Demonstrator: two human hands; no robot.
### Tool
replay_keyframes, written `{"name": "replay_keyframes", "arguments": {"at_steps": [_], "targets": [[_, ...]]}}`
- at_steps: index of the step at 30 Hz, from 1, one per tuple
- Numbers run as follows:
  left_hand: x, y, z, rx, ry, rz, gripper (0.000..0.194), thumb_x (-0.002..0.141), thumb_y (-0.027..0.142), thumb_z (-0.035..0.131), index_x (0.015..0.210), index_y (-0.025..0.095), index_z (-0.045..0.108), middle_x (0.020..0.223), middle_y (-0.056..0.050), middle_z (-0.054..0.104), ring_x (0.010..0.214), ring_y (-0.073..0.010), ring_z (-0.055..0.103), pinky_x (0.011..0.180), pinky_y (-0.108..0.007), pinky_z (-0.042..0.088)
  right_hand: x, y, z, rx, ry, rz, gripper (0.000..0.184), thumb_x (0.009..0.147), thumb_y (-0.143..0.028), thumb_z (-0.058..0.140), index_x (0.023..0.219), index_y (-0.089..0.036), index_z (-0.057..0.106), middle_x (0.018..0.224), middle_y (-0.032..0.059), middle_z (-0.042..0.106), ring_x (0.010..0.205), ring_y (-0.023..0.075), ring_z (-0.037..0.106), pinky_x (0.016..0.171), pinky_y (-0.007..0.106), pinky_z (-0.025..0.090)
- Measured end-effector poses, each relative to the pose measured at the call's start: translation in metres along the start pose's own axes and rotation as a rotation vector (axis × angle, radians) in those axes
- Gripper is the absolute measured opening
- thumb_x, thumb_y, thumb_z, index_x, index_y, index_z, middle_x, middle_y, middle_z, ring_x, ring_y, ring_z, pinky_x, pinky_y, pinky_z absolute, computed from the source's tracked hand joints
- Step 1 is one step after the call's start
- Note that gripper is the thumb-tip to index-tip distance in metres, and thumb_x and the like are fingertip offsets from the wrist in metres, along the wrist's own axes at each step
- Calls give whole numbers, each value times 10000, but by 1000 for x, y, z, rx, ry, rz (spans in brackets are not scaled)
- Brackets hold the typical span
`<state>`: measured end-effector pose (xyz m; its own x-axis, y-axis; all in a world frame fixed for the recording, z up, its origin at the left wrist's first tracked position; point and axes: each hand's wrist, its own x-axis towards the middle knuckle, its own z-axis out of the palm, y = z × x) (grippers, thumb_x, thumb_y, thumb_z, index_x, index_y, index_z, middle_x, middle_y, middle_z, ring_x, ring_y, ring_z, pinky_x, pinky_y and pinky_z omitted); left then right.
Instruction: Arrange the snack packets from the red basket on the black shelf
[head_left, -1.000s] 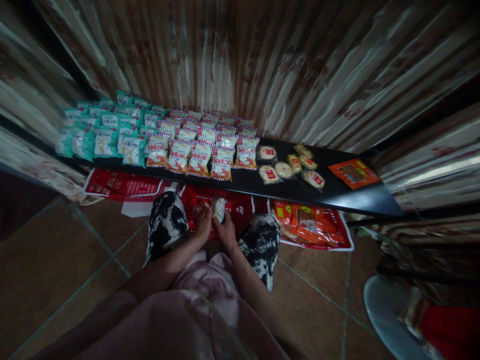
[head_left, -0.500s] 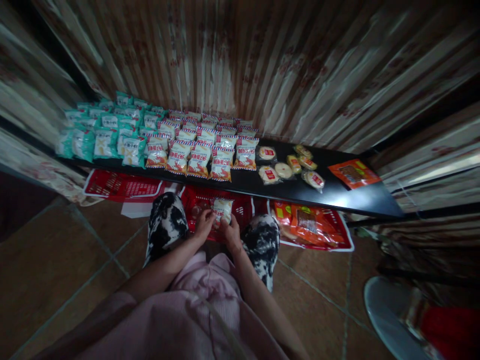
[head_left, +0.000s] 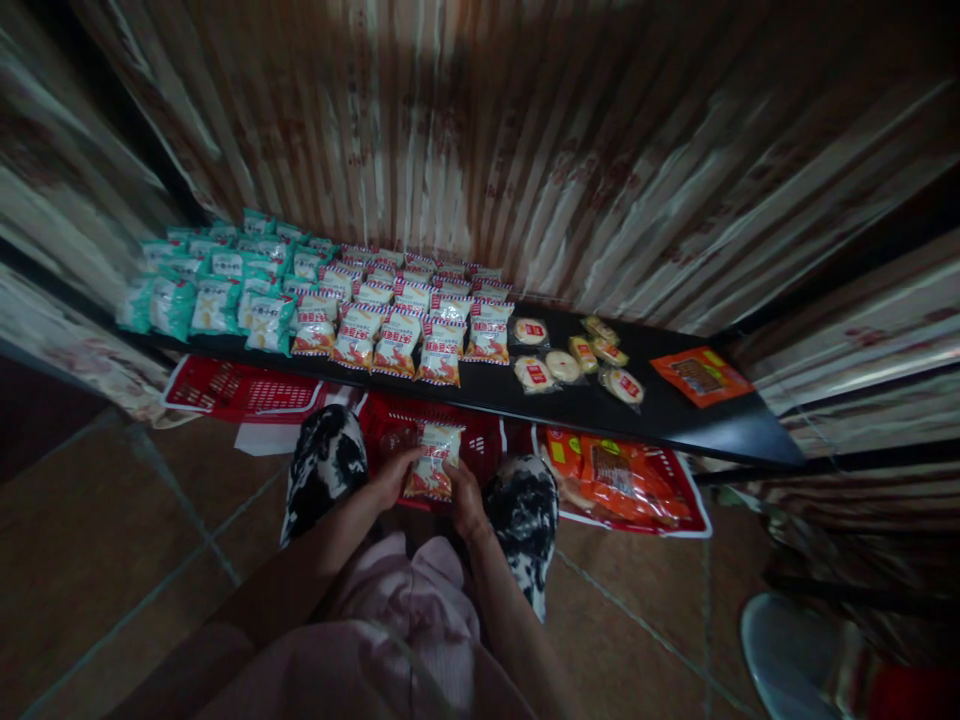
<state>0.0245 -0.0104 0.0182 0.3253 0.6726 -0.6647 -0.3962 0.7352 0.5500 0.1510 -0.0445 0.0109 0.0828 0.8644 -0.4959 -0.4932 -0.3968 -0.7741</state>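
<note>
Between my knees, over a red basket [head_left: 480,440], I hold a snack bag [head_left: 433,460] with a pale top, red lettering and an orange lower part. My left hand [head_left: 395,477] grips its left edge, and my right hand [head_left: 466,492] is closed on the lower right edge. The bag is upright, its printed front facing me. On the black shelf [head_left: 600,410] just beyond stand several matching snack bags [head_left: 396,340] in rows. Left of them are rows of teal snack bags [head_left: 216,303].
Small round wrapped cakes [head_left: 534,374] and an orange packet [head_left: 701,375] lie on the shelf's right part. Below it are a basket of orange packets [head_left: 626,480] and another red basket [head_left: 240,388]. A pleated curtain [head_left: 450,130] hangs behind; a pale stool [head_left: 787,650] stands at right.
My hands have moved apart to the sides of the snack bag, so more of its front shows. The view has tilted slightly, and the shelf appears lower.
</note>
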Motion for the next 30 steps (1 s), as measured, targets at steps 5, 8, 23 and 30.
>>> {"name": "replay_keyframes", "arguments": {"at_steps": [5, 8, 23, 30], "targets": [[-1, 1, 0, -75, -65, 10, 359, 678, 300, 730, 990, 139, 654, 837, -78, 730, 702, -212, 701, 656, -318, 568, -5, -4, -3, -81, -71, -47, 510, 649, -428, 714, 1079, -170, 623, 891, 58, 730, 798, 244, 685, 680, 336, 532], [2, -1, -1, -45, 1, 127, 402, 615, 306, 789, 962, 160, 649, 828, -58, 726, 697, -199, 697, 655, -308, 562, -7, -7, -7, -176, -70, -97, 511, 683, -467, 705, 1096, -180, 614, 949, 64, 724, 811, 230, 677, 699, 326, 529], [-2, -1, 16, 192, 62, 348, 502, 570, 453, 826, 970, 184, 686, 913, -56, 726, 856, -226, 679, 734, -281, 525, -4, -17, -10, -297, 39, -231, 428, 685, -523, 693, 952, -190, 663, 853, 45, 724, 699, 197, 640, 654, 299, 504], [-11, 2, 26, 229, 17, 371, 438, 624, 470, 772, 936, 179, 671, 873, -54, 722, 808, -217, 680, 730, -286, 522, -10, -32, -12, -307, 40, -249, 456, 694, -524, 679, 1001, -188, 669, 867, 56, 723, 743, 221, 649, 675, 319, 515]]}}
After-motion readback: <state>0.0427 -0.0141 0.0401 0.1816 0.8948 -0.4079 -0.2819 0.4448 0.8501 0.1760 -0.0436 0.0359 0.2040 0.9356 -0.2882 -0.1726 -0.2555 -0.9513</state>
